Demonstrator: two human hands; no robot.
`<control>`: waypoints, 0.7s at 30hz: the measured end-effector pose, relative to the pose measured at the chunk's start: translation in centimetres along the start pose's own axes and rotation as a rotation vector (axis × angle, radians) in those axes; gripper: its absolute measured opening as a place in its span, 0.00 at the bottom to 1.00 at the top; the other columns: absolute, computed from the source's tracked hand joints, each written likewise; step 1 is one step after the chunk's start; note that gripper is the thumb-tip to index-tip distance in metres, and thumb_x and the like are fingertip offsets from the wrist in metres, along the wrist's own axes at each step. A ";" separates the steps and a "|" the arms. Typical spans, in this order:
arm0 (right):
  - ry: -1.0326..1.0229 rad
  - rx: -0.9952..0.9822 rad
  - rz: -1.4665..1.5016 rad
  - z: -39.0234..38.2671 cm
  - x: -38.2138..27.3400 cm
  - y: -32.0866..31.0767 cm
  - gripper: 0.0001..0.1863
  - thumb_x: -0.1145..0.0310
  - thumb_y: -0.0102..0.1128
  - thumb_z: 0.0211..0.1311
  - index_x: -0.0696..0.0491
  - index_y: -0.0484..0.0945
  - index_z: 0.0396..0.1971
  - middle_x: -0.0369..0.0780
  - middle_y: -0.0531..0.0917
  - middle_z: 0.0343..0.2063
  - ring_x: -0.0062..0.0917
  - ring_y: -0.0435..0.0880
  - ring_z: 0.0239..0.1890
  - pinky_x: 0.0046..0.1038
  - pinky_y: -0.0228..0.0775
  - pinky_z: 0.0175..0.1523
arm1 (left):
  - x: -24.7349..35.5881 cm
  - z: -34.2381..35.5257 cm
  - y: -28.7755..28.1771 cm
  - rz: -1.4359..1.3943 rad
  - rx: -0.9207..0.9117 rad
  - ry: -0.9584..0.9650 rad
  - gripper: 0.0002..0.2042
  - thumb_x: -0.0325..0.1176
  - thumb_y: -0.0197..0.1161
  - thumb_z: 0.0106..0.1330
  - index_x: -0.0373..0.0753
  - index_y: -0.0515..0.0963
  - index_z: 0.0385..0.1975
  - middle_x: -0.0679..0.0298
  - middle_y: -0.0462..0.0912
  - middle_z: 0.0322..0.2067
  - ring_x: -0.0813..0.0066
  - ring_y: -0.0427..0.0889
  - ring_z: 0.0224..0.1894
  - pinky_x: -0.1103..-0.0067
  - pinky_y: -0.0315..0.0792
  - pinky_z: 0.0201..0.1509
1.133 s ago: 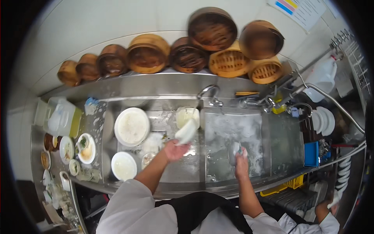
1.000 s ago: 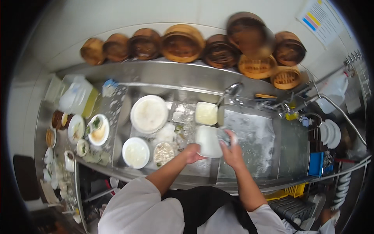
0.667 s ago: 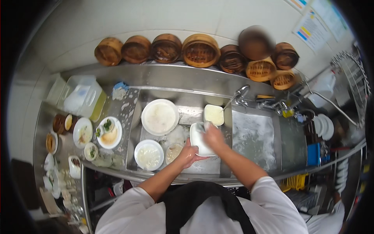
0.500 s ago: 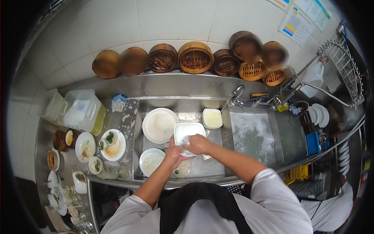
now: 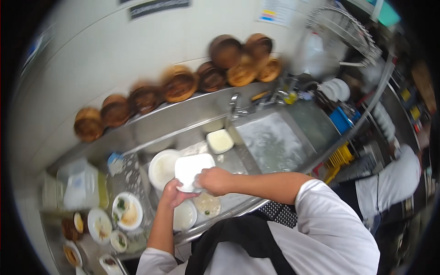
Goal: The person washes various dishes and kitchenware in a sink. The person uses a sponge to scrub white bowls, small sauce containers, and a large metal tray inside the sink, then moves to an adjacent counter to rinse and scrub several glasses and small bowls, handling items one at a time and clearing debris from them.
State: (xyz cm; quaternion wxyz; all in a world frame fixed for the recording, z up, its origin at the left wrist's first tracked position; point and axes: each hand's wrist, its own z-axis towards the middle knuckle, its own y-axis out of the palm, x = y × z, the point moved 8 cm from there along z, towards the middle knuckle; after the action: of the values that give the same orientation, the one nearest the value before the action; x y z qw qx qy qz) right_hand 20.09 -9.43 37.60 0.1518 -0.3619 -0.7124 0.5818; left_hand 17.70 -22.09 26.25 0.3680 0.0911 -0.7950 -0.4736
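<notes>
My left hand [image 5: 173, 194] grips a white square dish [image 5: 192, 166] at its near left corner, over the left sink basin. Pressed against the dish's right side, my right hand [image 5: 214, 180] is closed; a pale thing at its fingertips is too blurred to name. Under the dish is a large round white bowl [image 5: 160, 170]. A smaller white bowl [image 5: 184, 215] sits below my left hand. Beside it lies a pale round plate [image 5: 207, 207] with a green scrap on it. Farther back stands a square white tub [image 5: 220, 140] with pale liquid inside.
Foamy water fills the right basin [image 5: 275, 142]. Dirty plates [image 5: 130, 211] and a clear plastic bin [image 5: 80, 185] stand on the left counter. Bamboo steamers [image 5: 178, 86] line the back ledge. A faucet [image 5: 234, 105] rises behind the basins. Another person's white sleeve [image 5: 389, 183] shows at right.
The whole view has tilted and shifted, so the sink now runs up to the right. My hands still hold the white dish, with my right hand at its right side.
</notes>
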 end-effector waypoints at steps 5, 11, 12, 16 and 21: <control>0.120 0.253 0.780 -4.1 4.7 -3.3 0.20 0.65 0.74 0.56 0.54 0.82 0.48 0.44 0.87 0.45 0.34 0.87 0.45 0.35 0.79 0.51 | -3.6 5.5 3.8 -0.322 -0.039 0.132 0.29 0.50 0.53 0.76 0.36 0.66 0.70 0.52 0.77 0.64 0.51 0.75 0.67 0.51 0.71 0.70; 0.969 0.810 1.594 -12.4 18.9 7.9 0.32 0.42 0.70 0.63 0.61 0.86 0.45 0.45 0.89 0.37 0.31 0.89 0.40 0.33 0.81 0.48 | -6.7 8.3 6.5 -0.177 -0.151 0.265 0.31 0.53 0.53 0.79 0.35 0.65 0.72 0.52 0.73 0.68 0.53 0.73 0.69 0.55 0.65 0.75; 1.042 0.831 1.146 -14.6 22.2 7.6 0.35 0.37 0.67 0.63 0.62 0.87 0.41 0.50 0.90 0.36 0.40 0.90 0.39 0.36 0.82 0.46 | -8.4 9.1 8.1 -0.106 -0.137 0.221 0.31 0.51 0.52 0.79 0.34 0.64 0.72 0.52 0.73 0.68 0.53 0.73 0.70 0.53 0.65 0.74; 0.886 0.615 0.739 -12.1 21.2 2.5 0.34 0.36 0.66 0.61 0.58 0.87 0.43 0.54 0.85 0.52 0.47 0.83 0.56 0.43 0.73 0.62 | -12.1 14.1 11.6 -0.158 0.025 0.212 0.25 0.44 0.51 0.81 0.35 0.66 0.70 0.53 0.73 0.68 0.54 0.72 0.70 0.54 0.64 0.75; 0.386 1.093 0.122 -15.6 15.3 2.7 0.21 0.44 0.70 0.54 0.44 0.87 0.40 0.42 0.82 0.54 0.42 0.75 0.63 0.53 0.60 0.69 | -11.4 19.7 11.9 -0.228 0.007 0.242 0.24 0.45 0.47 0.82 0.35 0.69 0.67 0.51 0.76 0.64 0.53 0.73 0.68 0.57 0.66 0.74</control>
State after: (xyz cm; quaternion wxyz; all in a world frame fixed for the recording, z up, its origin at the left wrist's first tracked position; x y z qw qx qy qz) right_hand 20.35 12.56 36.25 0.4098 -0.3710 -0.2458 0.7962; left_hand 15.00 3.44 24.84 0.4045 0.2381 -0.7311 -0.4952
